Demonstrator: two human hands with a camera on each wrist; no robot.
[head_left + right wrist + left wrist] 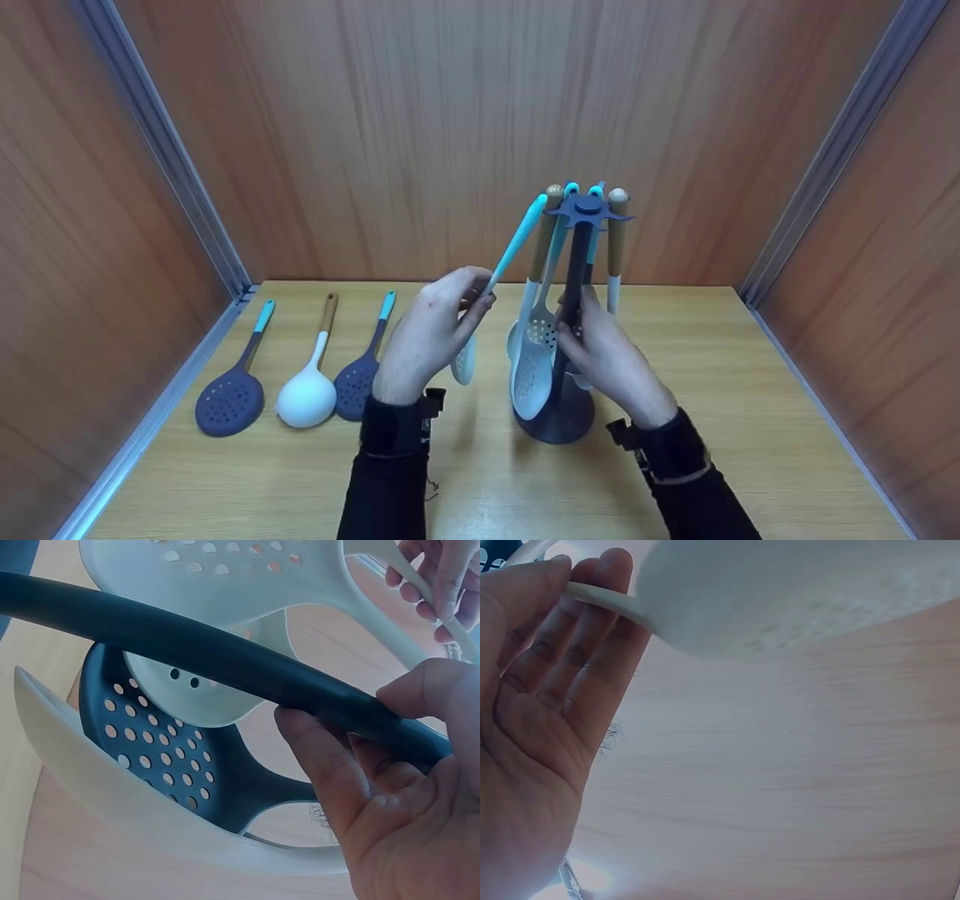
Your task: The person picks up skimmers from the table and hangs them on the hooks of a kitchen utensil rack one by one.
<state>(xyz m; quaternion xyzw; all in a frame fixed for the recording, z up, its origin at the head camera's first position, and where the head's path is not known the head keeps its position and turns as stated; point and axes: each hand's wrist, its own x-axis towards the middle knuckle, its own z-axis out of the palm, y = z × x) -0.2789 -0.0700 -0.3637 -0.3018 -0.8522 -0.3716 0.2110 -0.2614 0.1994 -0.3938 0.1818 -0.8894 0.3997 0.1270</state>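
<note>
My left hand (435, 322) pinches a white slotted spoon (780, 592) by its stem, between thumb and fingers. Its turquoise handle (520, 240) slants up toward the stand, and its perforated head (463, 364) hangs below the hand, over the table. With my right hand (604, 352) I grip the dark post (202, 652) of a round-based utensil stand (555, 420). Around the post hang several utensils, among them a pale perforated spoon (532, 379) with a wooden handle, a dark slotted turner (165, 750) and a white curved-edged utensil (150, 817).
Left of the stand, a dark skimmer (230, 401), a white ladle (306, 397) with a wooden handle and another dark skimmer (355, 386) lie in a row on the wooden table (262, 487). Wood-grain walls (450, 112) with metal corner strips enclose the back and sides.
</note>
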